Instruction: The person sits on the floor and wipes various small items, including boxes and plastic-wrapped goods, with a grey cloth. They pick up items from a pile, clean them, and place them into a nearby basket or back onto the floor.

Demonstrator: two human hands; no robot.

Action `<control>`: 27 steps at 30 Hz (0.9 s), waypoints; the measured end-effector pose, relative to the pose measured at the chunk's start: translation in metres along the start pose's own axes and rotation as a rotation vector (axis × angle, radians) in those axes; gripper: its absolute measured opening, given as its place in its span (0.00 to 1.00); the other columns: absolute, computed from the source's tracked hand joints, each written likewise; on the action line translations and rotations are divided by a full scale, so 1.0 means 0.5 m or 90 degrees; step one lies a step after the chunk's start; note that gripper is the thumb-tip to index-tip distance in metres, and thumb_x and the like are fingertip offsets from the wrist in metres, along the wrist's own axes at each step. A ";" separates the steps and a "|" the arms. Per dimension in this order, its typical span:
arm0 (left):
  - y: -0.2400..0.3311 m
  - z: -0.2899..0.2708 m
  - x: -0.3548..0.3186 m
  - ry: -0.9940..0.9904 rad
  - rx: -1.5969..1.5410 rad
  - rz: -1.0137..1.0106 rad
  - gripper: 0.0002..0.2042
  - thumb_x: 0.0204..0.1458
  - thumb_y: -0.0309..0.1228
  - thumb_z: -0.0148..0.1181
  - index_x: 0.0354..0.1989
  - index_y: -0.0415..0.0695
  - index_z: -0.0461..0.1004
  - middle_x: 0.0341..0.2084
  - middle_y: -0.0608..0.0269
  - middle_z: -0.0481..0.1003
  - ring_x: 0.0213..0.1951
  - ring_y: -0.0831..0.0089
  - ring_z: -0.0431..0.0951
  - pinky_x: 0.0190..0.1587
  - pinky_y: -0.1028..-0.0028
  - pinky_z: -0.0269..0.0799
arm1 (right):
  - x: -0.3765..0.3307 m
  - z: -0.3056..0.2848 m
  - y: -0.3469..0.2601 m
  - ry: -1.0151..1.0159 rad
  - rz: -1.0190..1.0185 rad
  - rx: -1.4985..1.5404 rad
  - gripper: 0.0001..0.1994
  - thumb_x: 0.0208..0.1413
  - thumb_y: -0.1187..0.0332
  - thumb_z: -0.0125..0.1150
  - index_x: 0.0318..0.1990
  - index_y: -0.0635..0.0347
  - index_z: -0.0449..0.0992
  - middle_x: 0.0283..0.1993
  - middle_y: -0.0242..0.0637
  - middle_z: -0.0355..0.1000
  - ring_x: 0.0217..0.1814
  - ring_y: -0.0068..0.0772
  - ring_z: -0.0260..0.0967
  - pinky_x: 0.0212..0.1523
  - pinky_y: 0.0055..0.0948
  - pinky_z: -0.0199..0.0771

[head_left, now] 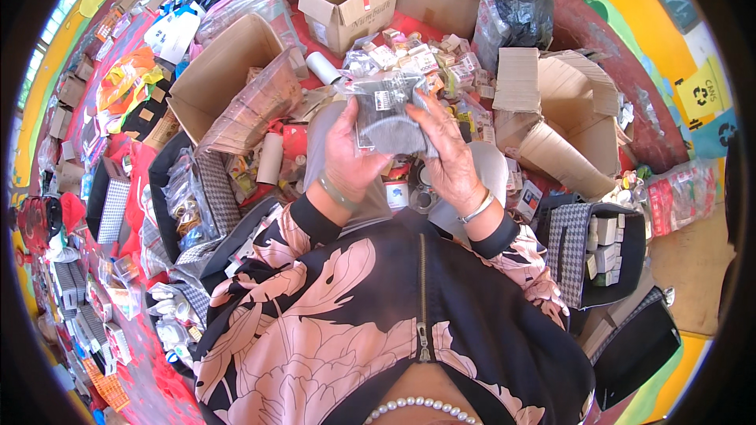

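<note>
In front of my lap, both hands hold a clear plastic packet (390,114) with dark grey, cloth-like contents and a small barcode label. My left hand (352,148) grips its left side, thumb along the edge and palm beneath. On the other side, my right hand (453,149) has its fingers bent over the packet's right edge. What exactly lies inside the packet I cannot make out. Just beyond it spreads a heap of small cartons (425,59). A white cylinder (323,68) lies left of that heap, and a second white roll (270,159) stands nearer my left forearm.
Open cardboard boxes stand at the far side (351,11), left (228,70) and right (551,110). A houndstooth fabric bin (568,256) on the right holds small white boxes (605,248). Another bin (216,189) on the left holds bagged items. A black plastic bag (520,0) sits far right.
</note>
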State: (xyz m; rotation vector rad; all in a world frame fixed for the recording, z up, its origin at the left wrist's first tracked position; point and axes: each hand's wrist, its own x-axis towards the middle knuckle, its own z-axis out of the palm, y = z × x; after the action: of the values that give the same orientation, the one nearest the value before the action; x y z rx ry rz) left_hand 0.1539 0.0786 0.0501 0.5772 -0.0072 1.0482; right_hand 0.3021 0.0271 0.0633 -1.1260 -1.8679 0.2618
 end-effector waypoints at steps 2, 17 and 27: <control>0.007 -0.010 0.007 0.091 -0.165 -0.066 0.25 0.57 0.43 0.37 0.58 0.38 0.53 0.54 0.54 0.62 0.55 0.61 0.63 0.59 0.61 0.55 | -0.011 -0.001 -0.001 -0.016 -0.005 0.003 0.33 0.31 0.89 0.45 0.51 0.56 0.67 0.59 0.46 0.57 0.64 0.56 0.48 0.61 0.41 0.51; 0.020 -0.056 0.009 0.033 -0.111 -0.136 0.23 0.57 0.40 0.39 0.59 0.45 0.54 0.56 0.57 0.60 0.57 0.59 0.60 0.58 0.53 0.54 | 0.031 -0.082 0.017 0.171 0.059 0.076 0.33 0.32 0.92 0.45 0.50 0.54 0.69 0.54 0.40 0.64 0.60 0.38 0.58 0.59 0.29 0.57; 0.348 -0.144 -0.182 0.206 0.000 0.252 0.19 0.54 0.40 0.46 0.51 0.42 0.63 0.48 0.55 0.68 0.51 0.57 0.67 0.54 0.51 0.57 | -0.039 0.067 0.107 -0.122 0.197 0.073 0.32 0.35 0.91 0.40 0.52 0.58 0.67 0.52 0.38 0.67 0.58 0.31 0.60 0.58 0.24 0.55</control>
State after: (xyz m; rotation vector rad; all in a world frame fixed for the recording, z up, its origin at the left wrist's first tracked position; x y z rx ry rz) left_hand -0.0539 0.1008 0.0417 0.4072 0.1685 1.5194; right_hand 0.3108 0.0505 0.0021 -1.3464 -1.8109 0.6649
